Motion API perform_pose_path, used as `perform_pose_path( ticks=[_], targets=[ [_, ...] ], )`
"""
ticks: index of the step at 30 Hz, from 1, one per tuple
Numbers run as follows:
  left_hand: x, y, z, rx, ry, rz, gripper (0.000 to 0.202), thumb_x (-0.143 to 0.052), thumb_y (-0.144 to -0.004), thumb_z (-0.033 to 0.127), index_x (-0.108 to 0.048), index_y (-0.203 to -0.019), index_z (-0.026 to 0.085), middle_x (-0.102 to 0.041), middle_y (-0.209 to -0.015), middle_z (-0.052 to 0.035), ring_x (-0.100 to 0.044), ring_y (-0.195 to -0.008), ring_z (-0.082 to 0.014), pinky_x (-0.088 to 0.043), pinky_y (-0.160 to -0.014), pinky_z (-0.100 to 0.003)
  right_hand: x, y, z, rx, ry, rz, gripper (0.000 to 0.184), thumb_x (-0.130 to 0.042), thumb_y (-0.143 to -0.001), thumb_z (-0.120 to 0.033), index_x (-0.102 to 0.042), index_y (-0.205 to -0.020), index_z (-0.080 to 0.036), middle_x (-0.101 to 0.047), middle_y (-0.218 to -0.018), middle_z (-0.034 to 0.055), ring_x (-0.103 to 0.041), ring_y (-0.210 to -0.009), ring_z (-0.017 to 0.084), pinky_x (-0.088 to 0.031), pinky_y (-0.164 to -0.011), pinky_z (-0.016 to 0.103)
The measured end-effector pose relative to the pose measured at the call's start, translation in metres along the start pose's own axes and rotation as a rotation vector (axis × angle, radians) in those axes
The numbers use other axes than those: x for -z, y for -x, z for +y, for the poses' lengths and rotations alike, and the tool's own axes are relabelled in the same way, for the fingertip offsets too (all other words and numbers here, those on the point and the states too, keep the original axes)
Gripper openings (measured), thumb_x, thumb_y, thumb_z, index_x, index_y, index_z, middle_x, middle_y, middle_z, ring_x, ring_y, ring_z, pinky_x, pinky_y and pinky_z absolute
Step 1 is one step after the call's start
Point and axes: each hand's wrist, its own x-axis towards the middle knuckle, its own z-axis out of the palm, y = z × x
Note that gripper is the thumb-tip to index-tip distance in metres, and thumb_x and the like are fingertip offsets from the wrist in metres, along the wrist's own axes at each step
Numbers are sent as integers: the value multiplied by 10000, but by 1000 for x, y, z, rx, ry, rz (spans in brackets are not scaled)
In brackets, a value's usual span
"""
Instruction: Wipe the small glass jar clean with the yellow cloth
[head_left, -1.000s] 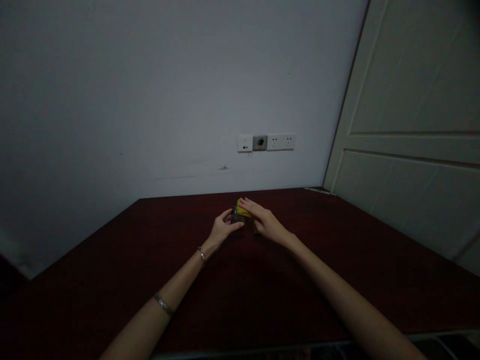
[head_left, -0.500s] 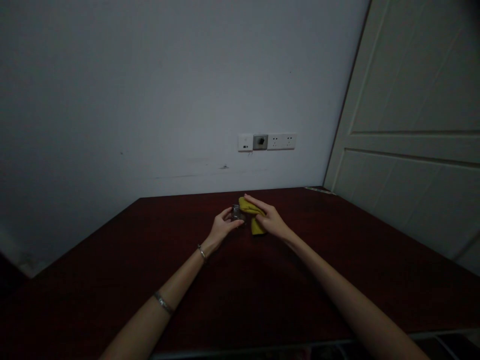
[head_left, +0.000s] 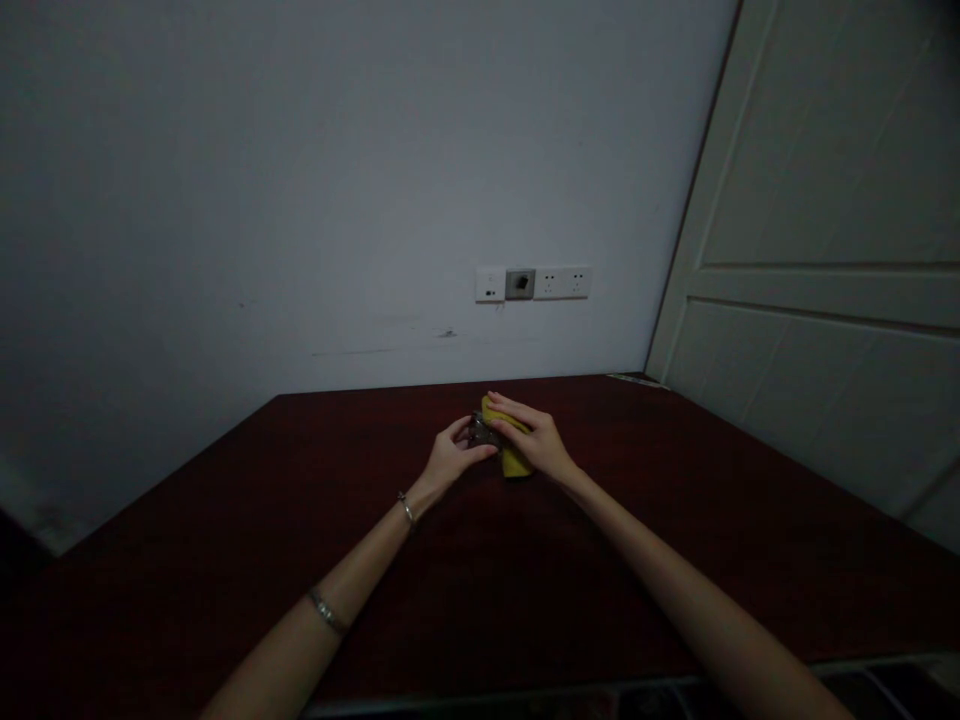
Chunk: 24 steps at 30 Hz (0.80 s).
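Observation:
My left hand [head_left: 448,455] is closed around a small, see-through, dark-looking glass container [head_left: 482,431], its thumb on the near side and fingers on the far side. The dim light hides the container's exact shape. Against its right side lies a folded yellow cloth [head_left: 515,463], gripped by my right hand [head_left: 543,442]. The right fingers stretch over the cloth's top, and a loose end of it hangs below the palm. Both hands are close together over the far middle of the dark red table [head_left: 405,600].
Behind the table rises a pale wall [head_left: 337,200] with a row of sockets and switches [head_left: 533,284]. A white panelled door [head_left: 825,230] stands along the right side. A thin flat strip [head_left: 637,381] lies at the table's far right corner.
The glass container and my left hand have shifted slightly to the right. My right thumb has moved up and left, and the cloth now covers the container's right side more closely.

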Motion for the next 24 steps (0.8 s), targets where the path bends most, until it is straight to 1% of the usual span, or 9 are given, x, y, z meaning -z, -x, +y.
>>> perform_pose_path(
  ticks=[4, 6, 8, 11, 14, 17, 18, 20, 24],
  targets=[
    [0, 1, 2, -21, 9, 3, 612, -818, -486, 123, -572, -1045, 109, -653, -1075, -131, -625, -964, -222, -459, -926, -398, 3, 0, -5, 90, 19, -76, 299, -621, -781, -263, -646, -1077, -295, -574, -1252, 12, -478, -1224, 220, -347, -1058, 460],
    [1, 1, 2, -23, 14, 8, 591, -817, -494, 132, -579, -1034, 114, -660, -1059, -124, -628, -957, -222, -466, -916, -394, 3, 1, -7, 111, 30, -127, 313, -624, -779, -246, -639, -1085, -307, -572, -1252, 1, -458, -1241, 220, -343, -1060, 469],
    [3, 1, 1, -19, 12, 12, 581, -817, -498, 143, -585, -1029, 119, -664, -1053, -119, -629, -956, -225, -469, -912, -394, 2, 1, -7, 109, 22, -138, 310, -626, -776, -240, -642, -1078, -311, -577, -1246, -6, -454, -1245, 216, -340, -1065, 459],
    [4, 2, -1, -8, -8, 23, 605, -823, -496, 155, -581, -1049, 112, -644, -1100, -137, -618, -988, -240, -461, -925, -404, 1, 1, -3, 37, -35, -62, 279, -627, -775, -254, -660, -1049, -295, -583, -1240, 3, -494, -1209, 213, -353, -1060, 435],
    [3, 2, -3, 1, -8, 32, 694, -836, -471, 154, -553, -1102, 100, -601, -1172, -170, -599, -1032, -259, -447, -943, -418, 0, -1, 2, -99, -101, 24, 273, -626, -774, -287, -669, -1041, -254, -602, -1215, 40, -550, -1149, 220, -390, -1029, 428],
    [2, 3, -1, 7, 1, 32, 709, -839, -463, 159, -556, -1110, 94, -594, -1180, -178, -594, -1041, -263, -441, -950, -416, -1, -1, 4, -168, -142, 63, 302, -628, -769, -313, -663, -1056, -227, -616, -1192, 63, -565, -1130, 229, -400, -1018, 429],
    [1, 3, 0, 13, -2, 33, 692, -837, -470, 166, -566, -1102, 94, -603, -1167, -175, -598, -1032, -263, -445, -944, -415, -1, -1, 4, -161, -145, 68, 302, -625, -772, -312, -661, -1059, -227, -614, -1195, 63, -565, -1130, 229, -401, -1017, 428],
    [0, 4, 2, 29, -7, 34, 642, -825, -502, 189, -581, -1089, 98, -627, -1128, -162, -608, -1008, -264, -461, -920, -414, -2, 1, 3, -105, -129, 53, 280, -618, -781, -294, -664, -1053, -244, -602, -1213, 52, -556, -1142, 226, -399, -1022, 425],
    [0, 5, 4, 16, -5, 24, 578, -805, -549, 216, -590, -1074, 105, -646, -1093, -146, -614, -991, -259, -475, -897, -402, -2, 4, -1, 82, -29, -52, 267, -606, -794, -246, -659, -1051, -298, -581, -1241, 1, -480, -1222, 214, -352, -1061, 439]
  ],
)
